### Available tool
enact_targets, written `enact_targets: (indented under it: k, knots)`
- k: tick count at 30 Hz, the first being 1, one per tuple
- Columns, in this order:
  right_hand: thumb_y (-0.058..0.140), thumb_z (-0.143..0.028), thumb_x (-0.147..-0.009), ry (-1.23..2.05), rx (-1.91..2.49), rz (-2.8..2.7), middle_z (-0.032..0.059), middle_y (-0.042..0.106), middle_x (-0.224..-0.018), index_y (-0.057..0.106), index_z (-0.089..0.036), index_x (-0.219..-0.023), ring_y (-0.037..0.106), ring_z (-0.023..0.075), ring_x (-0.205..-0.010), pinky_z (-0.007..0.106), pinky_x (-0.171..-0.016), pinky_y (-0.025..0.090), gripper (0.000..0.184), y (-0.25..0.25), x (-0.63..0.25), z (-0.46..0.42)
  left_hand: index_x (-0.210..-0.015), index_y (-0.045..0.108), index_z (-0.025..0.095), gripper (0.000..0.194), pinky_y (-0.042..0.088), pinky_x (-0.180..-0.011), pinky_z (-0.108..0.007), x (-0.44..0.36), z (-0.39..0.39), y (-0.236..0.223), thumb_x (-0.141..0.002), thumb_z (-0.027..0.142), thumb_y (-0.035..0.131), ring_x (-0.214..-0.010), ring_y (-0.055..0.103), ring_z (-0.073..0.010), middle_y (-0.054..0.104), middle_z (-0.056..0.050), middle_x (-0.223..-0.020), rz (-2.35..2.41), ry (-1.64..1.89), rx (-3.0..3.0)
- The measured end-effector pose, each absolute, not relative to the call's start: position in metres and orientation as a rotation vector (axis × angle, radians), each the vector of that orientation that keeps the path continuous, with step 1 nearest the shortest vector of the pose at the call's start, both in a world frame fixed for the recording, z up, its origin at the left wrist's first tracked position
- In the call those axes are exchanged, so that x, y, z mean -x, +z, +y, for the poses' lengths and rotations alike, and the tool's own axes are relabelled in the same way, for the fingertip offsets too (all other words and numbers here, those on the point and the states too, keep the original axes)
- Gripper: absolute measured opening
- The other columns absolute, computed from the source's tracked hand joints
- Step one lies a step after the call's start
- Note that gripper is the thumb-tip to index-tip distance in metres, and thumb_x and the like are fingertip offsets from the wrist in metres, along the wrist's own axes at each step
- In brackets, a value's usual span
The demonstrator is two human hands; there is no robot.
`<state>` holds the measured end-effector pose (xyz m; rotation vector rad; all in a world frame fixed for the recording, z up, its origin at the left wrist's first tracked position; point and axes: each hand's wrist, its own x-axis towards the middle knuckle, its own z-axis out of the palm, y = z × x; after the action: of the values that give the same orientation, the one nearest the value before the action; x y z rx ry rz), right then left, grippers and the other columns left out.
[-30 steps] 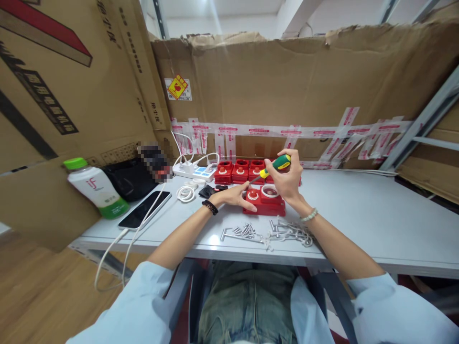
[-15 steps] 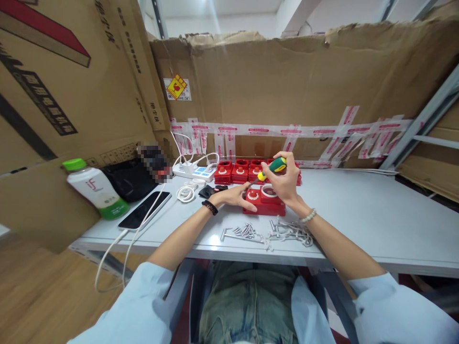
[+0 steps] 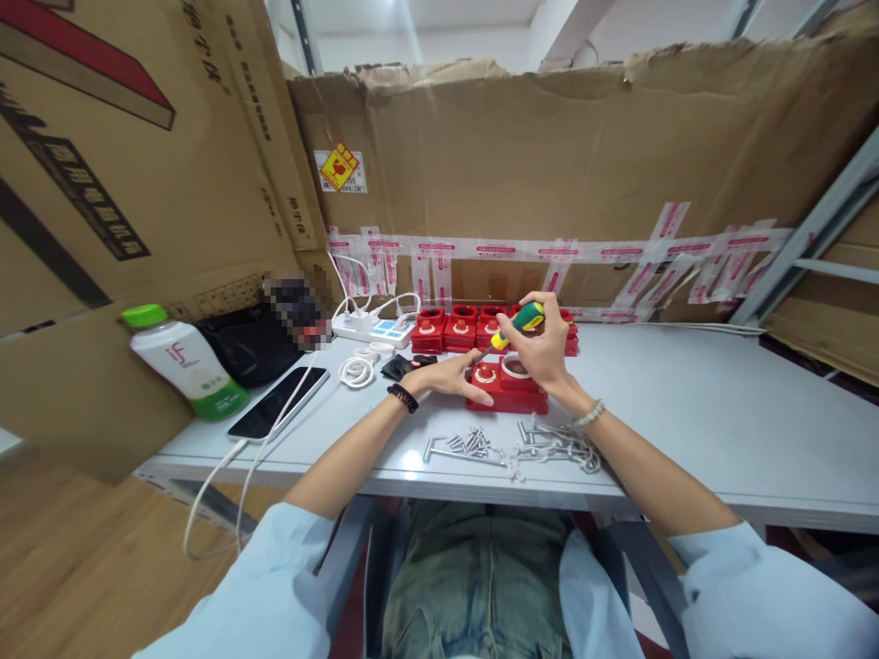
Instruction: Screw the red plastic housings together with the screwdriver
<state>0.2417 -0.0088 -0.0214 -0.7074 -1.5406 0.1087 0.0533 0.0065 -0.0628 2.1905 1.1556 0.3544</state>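
Observation:
My right hand (image 3: pixel 542 343) is closed around the green and yellow handle of a screwdriver (image 3: pixel 528 317). Its shaft slants down to the left, with the tip at the far left corner of a red plastic box (image 3: pixel 509 399); my fingers partly hide that spot. The box has a small knob and a round white-rimmed opening on top. My left hand (image 3: pixel 453 379) grips the box's left end, thumb along the front side. In front of the box lie a pile of screws (image 3: pixel 472 443) and several metal pins with pale cords (image 3: pixel 559 446).
Several similar red boxes (image 3: pixel 461 329) line the back, beside a white power strip (image 3: pixel 374 327). To the left are a coiled white cable (image 3: pixel 356 371), a phone (image 3: pixel 278 405), a bottle (image 3: pixel 184 364) and a black pouch (image 3: pixel 244 343). A cardboard sheet (image 3: pixel 536 156) walls the table's back.
The screwdriver handle and my right hand have shifted very slightly left. My left hand and the red box hold nearly the same position.

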Motion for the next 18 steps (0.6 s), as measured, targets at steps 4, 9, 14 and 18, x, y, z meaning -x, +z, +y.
enact_targets:
  k: [4,9,14,18]
  knots:
    - [0.068,-0.036,-0.079,0.155,0.731,-1.561,-0.0081,0.052,-0.066,0.047,-0.024,-0.093,0.052,0.0108,-0.057,0.027,-0.060,0.045,0.028,-0.025,-0.240,-0.006,-0.154,0.019,0.022,0.119,0.023,-0.121,-0.045,-0.053,0.008,-0.065,-0.058,0.064,0.077,-0.147,0.022,-0.0349,0.021,-0.011,-0.161,1.128,0.376,-2.187]
    - [0.068,-0.036,-0.079,0.177,0.760,-1.553,-0.0083,0.051,-0.065,0.046,-0.024,-0.093,0.050,0.0106,-0.057,0.026,-0.058,0.044,0.029,-0.027,-0.238,-0.005,-0.154,0.018,0.017,0.123,0.024,-0.120,-0.046,-0.053,0.007,-0.064,-0.057,0.065,0.078,-0.147,0.023,-0.0349,0.019,-0.014,-0.161,1.166,0.352,-2.178]
    - [0.069,-0.035,-0.077,0.168,0.740,-1.504,-0.0076,0.050,-0.066,0.047,-0.024,-0.093,0.050,0.0107,-0.057,0.026,-0.057,0.043,0.029,-0.021,-0.242,-0.004,-0.154,0.016,0.014,0.126,0.026,-0.120,-0.044,-0.054,0.004,-0.060,-0.058,0.066,0.076,-0.146,0.025,-0.0343,0.020,-0.016,-0.160,1.156,0.351,-2.191]
    - [0.070,-0.035,-0.076,0.134,0.726,-1.463,-0.0075,0.049,-0.067,0.048,-0.024,-0.093,0.049,0.0109,-0.058,0.027,-0.059,0.044,0.030,-0.017,-0.245,-0.003,-0.154,0.012,0.011,0.129,0.026,-0.119,-0.044,-0.054,0.005,-0.060,-0.057,0.067,0.077,-0.145,0.028,-0.0339,0.022,-0.018,-0.159,1.168,0.343,-2.182]
